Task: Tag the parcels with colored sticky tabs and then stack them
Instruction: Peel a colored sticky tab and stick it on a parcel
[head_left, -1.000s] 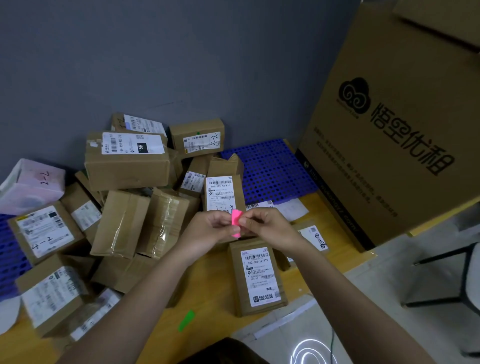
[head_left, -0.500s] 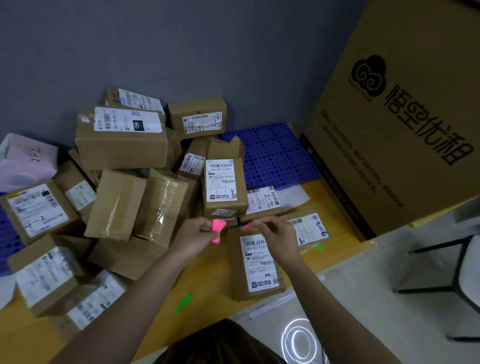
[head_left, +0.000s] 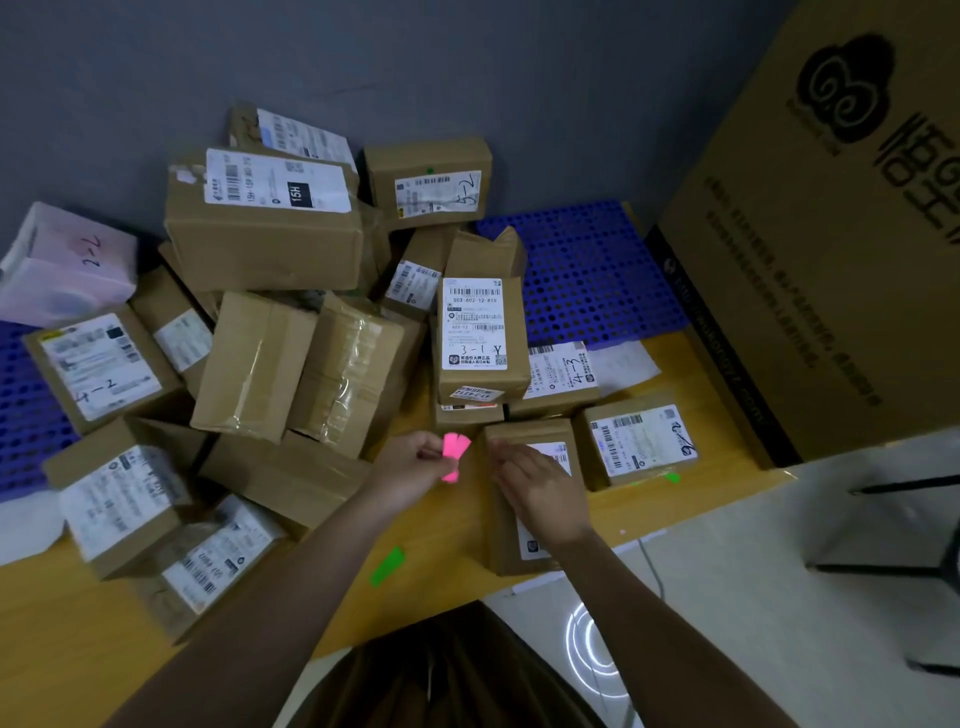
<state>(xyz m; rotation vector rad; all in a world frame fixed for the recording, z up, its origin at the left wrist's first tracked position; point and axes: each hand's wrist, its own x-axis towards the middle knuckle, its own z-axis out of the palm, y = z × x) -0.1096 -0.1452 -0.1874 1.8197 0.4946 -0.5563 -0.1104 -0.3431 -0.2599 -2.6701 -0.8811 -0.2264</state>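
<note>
Yellow tabletop (head_left: 441, 551) against a grey wall, brown parcels heaped far left, one marked "3-1 Y" (head_left: 475, 332). Left hand (head_left: 410, 470) pinches pink sticky tabs (head_left: 454, 457), long axis running near-far. Right hand (head_left: 540, 491) rests fingers-curled on the near parcel (head_left: 506, 551); can't tell if it's gripping. Green tab (head_left: 387, 566) lies loose nearby.

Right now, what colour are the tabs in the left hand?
Bright pink tabs, pinched by the left hand; head view.

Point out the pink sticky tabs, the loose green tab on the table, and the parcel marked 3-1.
pink sticky tabs (head_left: 453, 453): head view, on the middle of the pink pad that the left hand (head_left: 410, 467) pinches.
green tab (head_left: 386, 566): head view, on its centre, flat on the yellow tabletop.
parcel marked 3-1 (head_left: 475, 325): head view, on its white shipping label.
</note>
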